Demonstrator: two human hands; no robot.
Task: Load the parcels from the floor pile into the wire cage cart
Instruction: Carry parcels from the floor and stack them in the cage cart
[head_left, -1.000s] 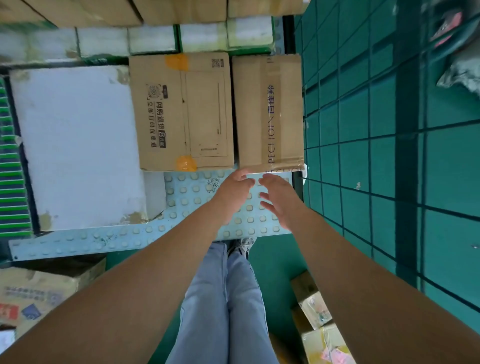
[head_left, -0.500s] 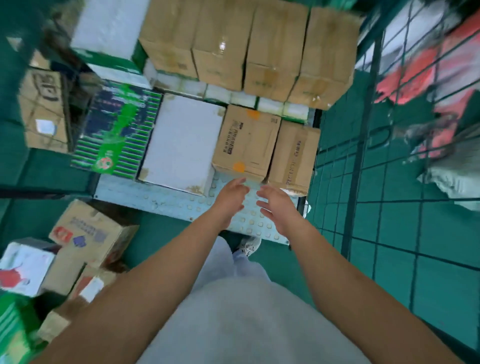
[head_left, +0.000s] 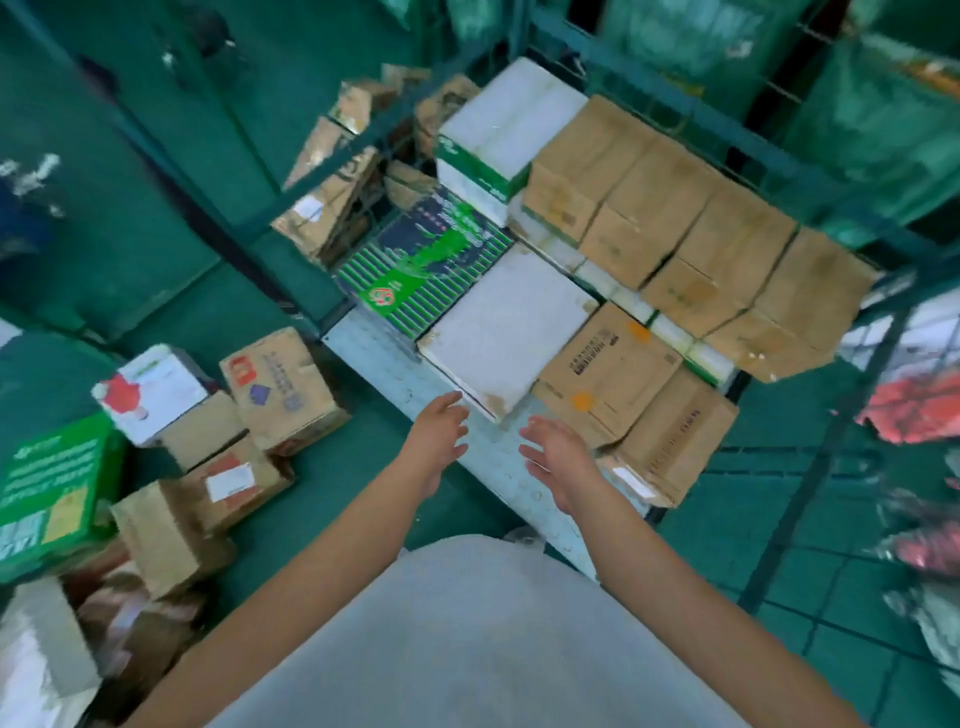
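The wire cage cart (head_left: 691, 111) stands ahead with its studded pale-blue floor (head_left: 384, 358) bare at the near edge. Inside lie a white flat parcel (head_left: 509, 325), a green striped box (head_left: 431, 265), several brown cartons (head_left: 608, 369) and a stacked row of brown boxes (head_left: 691, 228). My left hand (head_left: 439, 428) and my right hand (head_left: 558, 452) hover empty over the cart floor, fingers relaxed, just short of the white parcel and the nearest carton (head_left: 675, 436). The floor pile (head_left: 208, 452) lies to my left: brown boxes, a white box with red print (head_left: 150, 389), a green box (head_left: 49, 483).
Green floor surrounds the cart. More brown parcels (head_left: 332, 192) lie behind the cart's left wire side. A second wire cage (head_left: 831, 499) on the right holds red and grey bags (head_left: 914, 410). My pale shirt fills the bottom of the view.
My view has pulled back and swung left, bringing the floor pile into sight. Both hands have drawn back from the brown carton and now hover empty over the cart floor.
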